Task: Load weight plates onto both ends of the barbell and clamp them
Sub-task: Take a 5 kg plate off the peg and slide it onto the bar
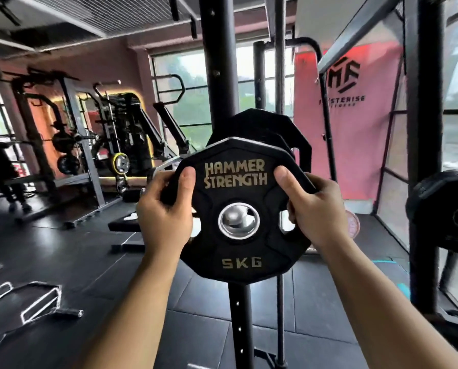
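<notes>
I see the rack post (217,75) and stacked plates (273,129) blocking straight ahead. Open floor (62,249) lies left. A glass partition (393,182) closes the right.

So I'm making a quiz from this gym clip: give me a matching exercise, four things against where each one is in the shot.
Things:
1. 5 kg plate
2. left hand
3. right hand
4. rack upright

Places:
A. gripping the plate's right edge
B. held up in both hands, centre of view
C. standing behind the plate
D. gripping the plate's left edge

Pairs: 1-B, 2-D, 3-A, 4-C
</notes>
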